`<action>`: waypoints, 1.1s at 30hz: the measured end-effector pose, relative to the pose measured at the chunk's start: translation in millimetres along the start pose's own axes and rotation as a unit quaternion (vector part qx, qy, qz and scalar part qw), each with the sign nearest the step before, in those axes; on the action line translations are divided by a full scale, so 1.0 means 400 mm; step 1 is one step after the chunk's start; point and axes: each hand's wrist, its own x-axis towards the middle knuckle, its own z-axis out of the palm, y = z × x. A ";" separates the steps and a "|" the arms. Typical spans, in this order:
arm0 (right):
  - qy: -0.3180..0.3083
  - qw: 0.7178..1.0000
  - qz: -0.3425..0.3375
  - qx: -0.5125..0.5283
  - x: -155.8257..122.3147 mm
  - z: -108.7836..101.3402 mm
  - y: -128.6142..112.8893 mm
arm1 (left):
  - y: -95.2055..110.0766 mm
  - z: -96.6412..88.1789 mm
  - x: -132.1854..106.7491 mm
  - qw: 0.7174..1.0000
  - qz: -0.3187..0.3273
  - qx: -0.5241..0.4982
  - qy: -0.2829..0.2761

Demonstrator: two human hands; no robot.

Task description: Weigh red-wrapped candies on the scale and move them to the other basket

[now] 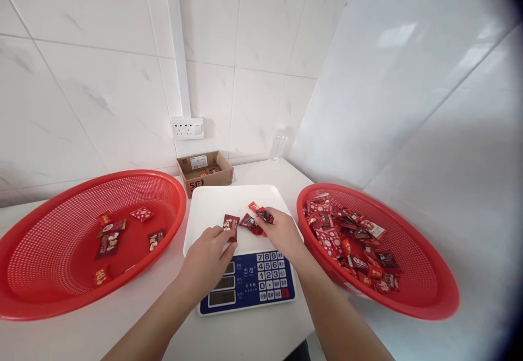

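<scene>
Over the white pan (212, 203) of a digital scale, both my hands are at small wrapped snack packets. My left hand (206, 255) has its fingers on the lower edge of a dark red packet (232, 222) with pale lettering; the grip is partly hidden. Between the thumb and fingers of my right hand (284, 233) are small red and dark packets (261, 213). Beneath that hand, a few more dark red packets (248, 222) lie on the pan, partly covered. The scale's blue keypad panel (249, 285) faces me, its displays too dim to read.
A red perforated basket (163, 187) with several scattered packets stands at left. Another red basket (425, 295), at right, holds a larger heap. Behind the scale are an open cardboard box (212, 178) with packets inside and a clear plastic bottle (278, 146). Tiled walls close off the back and right.
</scene>
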 end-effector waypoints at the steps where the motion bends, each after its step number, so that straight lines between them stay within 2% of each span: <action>1: 0.009 1.000 0.001 0.017 -0.008 -0.007 -0.001 | 0.004 -0.003 -0.005 1.000 -0.002 -0.016 -0.003; 3: 0.014 0.997 0.001 0.082 -0.031 -0.024 -0.007 | 0.015 -0.006 -0.018 0.999 -0.005 -0.052 -0.009; 4: -0.006 0.992 0.003 0.126 -0.047 -0.034 -0.013 | 0.021 -0.006 -0.026 0.998 -0.004 -0.068 -0.014; 5: -0.045 0.984 0.009 0.171 -0.066 -0.042 -0.021 | 0.028 -0.005 -0.035 0.996 -0.003 -0.089 -0.019; 7: -0.165 0.957 0.030 0.238 -0.109 -0.053 -0.039 | 0.044 0.001 -0.055 0.987 0.001 -0.160 -0.032; 9: -0.282 0.922 0.046 0.262 -0.155 -0.050 -0.055 | 0.062 0.013 -0.077 0.963 0.015 -0.261 -0.060; 11: -0.340 0.901 0.022 0.269 -0.193 -0.037 -0.064 | 0.080 0.026 -0.096 0.932 0.027 -0.347 -0.101; 12: -0.349 0.895 0.007 0.276 -0.207 -0.030 -0.065 | 0.087 0.032 -0.103 0.919 0.027 -0.375 -0.117; 14: -0.344 0.892 0.003 0.294 -0.225 -0.022 -0.061 | 0.096 0.039 -0.112 0.894 -0.007 -0.433 -0.112; 16: -0.314 0.901 0.040 0.295 -0.231 -0.027 -0.053 | 0.096 0.040 -0.113 0.856 -0.073 -0.509 -0.057; 18: -0.224 0.936 0.064 0.264 -0.231 -0.041 -0.046 | 0.092 0.039 -0.108 0.797 -0.143 -0.587 0.004; 20: -0.089 0.974 0.031 0.207 -0.233 -0.055 -0.044 | 0.091 0.041 -0.100 0.738 -0.195 -0.646 0.027; 21: -0.030 0.983 -0.004 0.180 -0.235 -0.059 -0.047 | 0.093 0.047 -0.098 0.707 -0.215 -0.673 0.019; 22: 0.010 0.987 -0.045 0.157 -0.237 -0.060 -0.051 | 0.097 0.054 -0.096 0.675 -0.236 -0.699 -0.009; 24: 0.025 0.983 -0.126 0.130 -0.244 -0.055 -0.067 | 0.108 0.074 -0.097 0.598 -0.272 -0.745 -0.111; 26: -0.016 0.976 -0.188 0.106 -0.252 -0.049 -0.086 | 0.120 0.091 -0.102 0.509 -0.293 -0.772 -0.243; 27: -0.039 0.971 -0.214 0.094 -0.256 -0.050 -0.094 | 0.125 0.095 -0.105 0.471 -0.299 -0.779 -0.287; 28: -0.058 0.966 -0.238 0.084 -0.259 -0.054 -0.100 | 0.129 0.095 -0.107 0.444 -0.306 -0.784 -0.307; 29: -0.071 0.961 -0.256 0.078 -0.259 -0.064 -0.102 | 0.133 0.091 -0.108 0.431 -0.316 -0.787 -0.308; 30: -0.076 0.959 -0.264 0.073 -0.258 -0.079 -0.100 | 0.135 0.083 -0.109 0.430 -0.329 -0.787 -0.296; 33: -0.044 0.973 -0.224 0.023 -0.228 -0.156 -0.052 | 0.135 0.054 -0.114 0.469 -0.356 -0.768 -0.252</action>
